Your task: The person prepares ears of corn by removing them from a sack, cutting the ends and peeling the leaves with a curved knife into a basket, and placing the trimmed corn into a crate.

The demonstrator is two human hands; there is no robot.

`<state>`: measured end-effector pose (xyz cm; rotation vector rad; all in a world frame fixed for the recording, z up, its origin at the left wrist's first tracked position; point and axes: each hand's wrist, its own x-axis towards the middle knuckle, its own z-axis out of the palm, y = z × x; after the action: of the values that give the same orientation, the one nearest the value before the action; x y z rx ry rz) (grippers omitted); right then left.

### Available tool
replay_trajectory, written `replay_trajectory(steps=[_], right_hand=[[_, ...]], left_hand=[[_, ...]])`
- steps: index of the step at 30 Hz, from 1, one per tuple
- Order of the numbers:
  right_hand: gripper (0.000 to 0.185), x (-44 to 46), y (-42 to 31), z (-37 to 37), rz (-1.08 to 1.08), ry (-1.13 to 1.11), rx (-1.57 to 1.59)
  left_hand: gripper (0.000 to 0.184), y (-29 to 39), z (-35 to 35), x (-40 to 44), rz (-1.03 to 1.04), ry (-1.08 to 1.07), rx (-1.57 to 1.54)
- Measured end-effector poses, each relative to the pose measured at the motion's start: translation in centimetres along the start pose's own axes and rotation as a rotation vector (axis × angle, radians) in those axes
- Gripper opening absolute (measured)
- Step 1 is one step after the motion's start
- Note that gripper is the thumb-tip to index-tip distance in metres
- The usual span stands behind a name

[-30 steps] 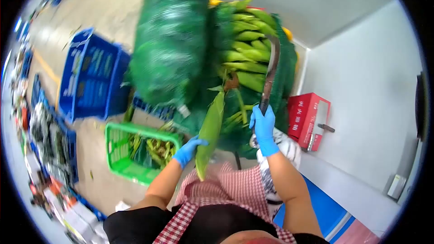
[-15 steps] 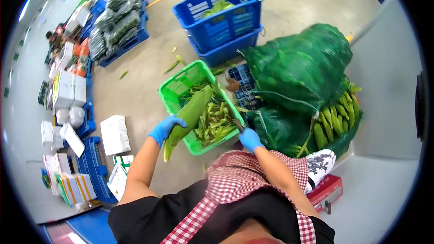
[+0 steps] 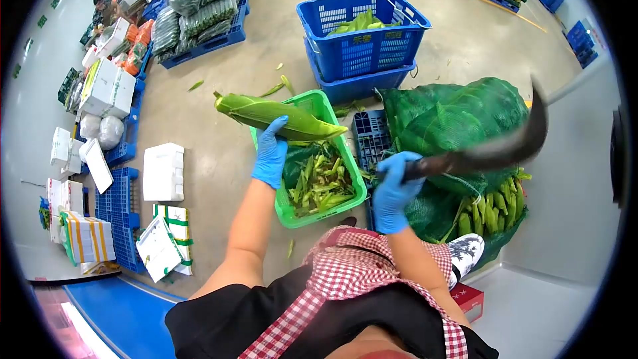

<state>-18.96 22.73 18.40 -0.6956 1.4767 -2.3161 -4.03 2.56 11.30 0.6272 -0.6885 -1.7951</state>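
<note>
My left hand (image 3: 272,153), in a blue glove, grips an ear of corn (image 3: 279,116) in its green husk. The ear lies nearly level above a light green crate (image 3: 286,207), which holds husk trimmings (image 3: 322,183). My right hand (image 3: 397,193), also gloved in blue, is closed round the handle of a sickle (image 3: 492,155). Its dark curved blade reaches to the right and up, slightly blurred, in front of a green mesh sack (image 3: 452,110). More ears of corn (image 3: 495,209) show in the open sack at the lower right.
Two stacked blue crates (image 3: 362,50) stand beyond the green one, with husked corn in the top. A grey wall (image 3: 565,179) rises on the right. White foam boxes (image 3: 163,171) and blue pallets (image 3: 119,209) lie on the left. A person (image 3: 106,10) is far off at upper left.
The ear has turned from steeply slanted to nearly level above the crate. My right hand has raised the sickle from the crate's edge and swung its blade out to the right.
</note>
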Motion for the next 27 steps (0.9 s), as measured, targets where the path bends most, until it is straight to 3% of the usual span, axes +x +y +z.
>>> replay_trajectory(steps=[2,3,5,7,9,10,13,14,15,17,19,21,23,24,25,27], right_hand=[[0.015,-3.4,9.0,-1.5,0.082,-0.229,-0.553],[0.019,-5.5,12.4,-2.7,0.160,-0.454,-1.140],[0.028,-9.1,14.3,-7.3,0.629,-1.002,-1.131],[0.026,-9.7,14.2,-9.9,0.666,-0.816,-1.160],[0.026,-6.5,13.2,-12.2,0.887,-0.552,-0.954],[0.023,-5.7,14.0,-14.5,0.793,-0.421,-0.973],[0.017,-2.4,10.2,-18.5,0.975,-0.283,-0.825],[0.022,-2.5,10.0,-21.0,0.887,-0.271,-0.881],[0.028,-3.1,9.9,-23.0,0.802,-0.256,-0.937],[0.024,-2.1,4.9,-23.0,1.024,-0.126,-0.832],[0.024,-2.0,1.8,-24.5,1.051,-0.013,-0.704],[0.026,-3.1,0.5,-27.1,0.833,0.124,-0.697],[0.030,-3.9,-0.2,-30.8,0.409,0.295,-0.978],[0.029,-3.6,-1.7,-32.2,0.407,0.481,-0.959],[0.024,-3.7,-1.4,-35.3,0.380,0.617,-0.828],[0.014,-1.5,-5.2,-38.2,0.365,0.859,-0.501]], left_hand=[[0.049,-1.8,0.4,0.2,0.037,0.058,-0.044],[0.047,-2.8,-0.1,0.3,0.079,0.102,0.053],[0.042,-4.1,-1.0,1.1,0.178,0.174,0.250],[0.044,-4.5,-1.9,1.9,0.115,0.211,0.148],[0.051,-6.2,-3.8,3.6,-0.128,0.265,-0.038],[0.043,-8.1,-5.4,5.9,-0.224,0.242,-0.069],[0.035,-9.1,-0.3,14.1,-0.351,0.046,-0.308],[0.034,-9.5,2.0,16.8,-0.350,-0.006,-0.331],[0.033,-9.6,5.3,19.0,-0.271,-0.059,-0.275],[0.030,-9.1,13.3,19.6,-0.276,0.002,0.091],[0.031,-12.1,18.5,19.1,-0.322,-0.244,0.181],[0.032,-14.6,25.0,12.0,-0.468,-0.428,0.390],[0.030,-19.7,27.9,6.2,-0.792,-1.038,0.443],[0.042,-21.0,29.3,2.0,-1.006,-1.209,0.522],[0.038,-23.2,30.8,-2.1,-1.186,-1.320,0.626],[0.033,-26.4,33.9,-9.4,-1.266,-1.597,0.814]])
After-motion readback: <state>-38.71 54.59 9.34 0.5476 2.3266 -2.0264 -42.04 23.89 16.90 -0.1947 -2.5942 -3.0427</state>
